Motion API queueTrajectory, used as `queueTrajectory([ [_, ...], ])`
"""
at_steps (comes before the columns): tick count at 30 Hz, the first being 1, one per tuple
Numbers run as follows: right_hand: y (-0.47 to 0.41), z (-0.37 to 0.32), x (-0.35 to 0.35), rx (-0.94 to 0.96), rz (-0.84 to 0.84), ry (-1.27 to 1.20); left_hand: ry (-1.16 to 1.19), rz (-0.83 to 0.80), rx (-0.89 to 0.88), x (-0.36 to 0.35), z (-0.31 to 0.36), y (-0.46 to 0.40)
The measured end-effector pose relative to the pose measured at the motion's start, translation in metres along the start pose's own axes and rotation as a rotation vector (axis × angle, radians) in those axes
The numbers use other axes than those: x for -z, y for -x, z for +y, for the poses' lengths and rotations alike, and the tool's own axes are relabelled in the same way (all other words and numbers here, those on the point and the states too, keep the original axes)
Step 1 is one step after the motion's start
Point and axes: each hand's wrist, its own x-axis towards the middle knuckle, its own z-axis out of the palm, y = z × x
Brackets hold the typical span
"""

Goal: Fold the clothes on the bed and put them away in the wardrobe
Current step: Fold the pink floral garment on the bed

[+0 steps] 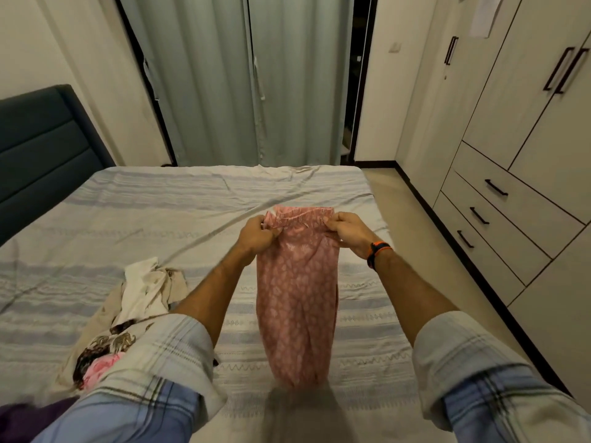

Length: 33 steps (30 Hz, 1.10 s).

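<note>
1. Pink patterned garment [297,302], likely trousers going by the gathered band at the top; held up over the bed [192,199], lower end hanging down near the sheet.
2. Left hand [256,236] pinches the band's left corner, fingers curled round the cloth. Right hand [347,230] pinches the right corner likewise.
3. Unfolded heap of clothes [128,314] lies on the bed to the left, just beside the left sleeve.
4. Wardrobe [527,123] on the right, doors and drawers closed.
5. Progress: early. No folded stack visible; this piece only being lined up, heap and putting-away remain.
</note>
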Motion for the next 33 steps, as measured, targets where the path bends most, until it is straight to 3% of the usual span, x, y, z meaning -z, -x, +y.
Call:
queueTrajectory([
  [6,-0.02,-0.035,0.018,0.227,0.039,-0.067,-0.02,0.102,-0.158,0.008,0.047,-0.011],
  [11,-0.007,-0.016,0.021,0.275,0.032,-0.057,-0.029,0.101,-0.219,0.007,0.039,0.001],
  [16,0.033,0.036,0.008,0.157,0.012,0.017,-0.097,0.007,-0.116,-0.01,-0.021,0.025],
  [22,0.095,0.138,-0.019,-0.084,-0.089,0.144,-0.218,-0.195,0.087,-0.04,-0.15,0.076],
  [33,0.2,0.259,-0.058,-0.373,-0.22,0.213,-0.407,-0.376,0.261,-0.07,-0.239,0.207],
])
